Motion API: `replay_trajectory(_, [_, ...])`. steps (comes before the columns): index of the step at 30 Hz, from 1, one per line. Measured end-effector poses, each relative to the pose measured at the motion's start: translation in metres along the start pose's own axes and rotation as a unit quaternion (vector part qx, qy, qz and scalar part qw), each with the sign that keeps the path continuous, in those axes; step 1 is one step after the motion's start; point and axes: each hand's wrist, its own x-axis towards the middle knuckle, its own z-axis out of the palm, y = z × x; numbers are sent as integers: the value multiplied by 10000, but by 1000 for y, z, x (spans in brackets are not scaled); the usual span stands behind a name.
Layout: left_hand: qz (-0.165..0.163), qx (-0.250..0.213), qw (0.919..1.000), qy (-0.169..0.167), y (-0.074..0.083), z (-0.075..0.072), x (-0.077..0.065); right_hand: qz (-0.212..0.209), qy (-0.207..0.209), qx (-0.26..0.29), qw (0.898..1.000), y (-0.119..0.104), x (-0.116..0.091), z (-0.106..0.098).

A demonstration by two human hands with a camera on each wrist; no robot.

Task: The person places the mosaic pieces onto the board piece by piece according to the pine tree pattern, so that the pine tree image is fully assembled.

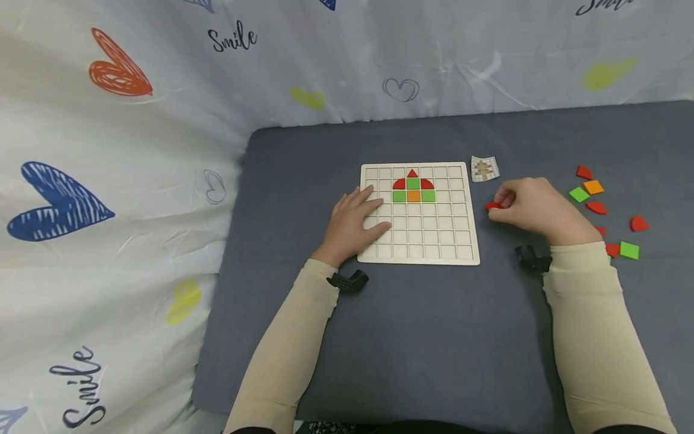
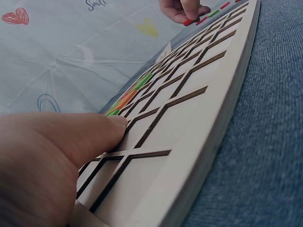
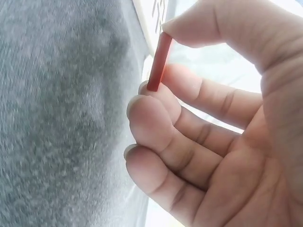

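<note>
Pale wooden square grid board (image 1: 423,235): lies flat right of the frame's centre, on dark grey cloth (image 1: 423,343).
Placed pieces: sit in the board's upper middle, top down: red triangle (image 1: 412,173); green square (image 1: 412,183) between two rounded red pieces (image 1: 399,184); orange square (image 1: 414,196) between two green squares (image 1: 399,196).
Flat red piece (image 1: 494,205): held just beyond the board's right edge; outline mostly hidden, impossible to tell.
Right hand (image 1: 534,208): pinches the flat red piece between thumb and fingertips, gap closed to its size; remaining fingers bent.
Left hand (image 1: 352,222): rests over the board's left edge, fingers spread and nearly straight, gripping nothing; apparently steadying.
Small pale card with brown grid pattern (image 1: 485,169): lies beside the board's upper right corner.
Loose red, orange and green flat pieces (image 1: 593,187): lie scattered at right of frame, partly behind the beige right sleeve (image 1: 596,325).
Step in hand: judged as bringing one more piece to a part-built pattern.
Next move: probably calls for carrying leftward, turning to suit the card, then lowering flat into a vacant cell; exact cell not determinable.
</note>
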Motion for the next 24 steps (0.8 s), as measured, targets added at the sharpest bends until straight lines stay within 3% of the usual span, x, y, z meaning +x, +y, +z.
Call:
replay_trajectory(6, [28, -24, 10000, 0, -2, -1, -1, -189, -41, 44, 9998, -13, 1, 3])
replay_trajectory(13, [33, -4, 10000, -87, -2, -1, 0, -764, 103, -132, 9969, -38, 10, 10])
replay_trajectory(24, [-290, -307, 9991, 47, -1, -1, 2, -1431, -27, -90, 9897, -72, 32, 18])
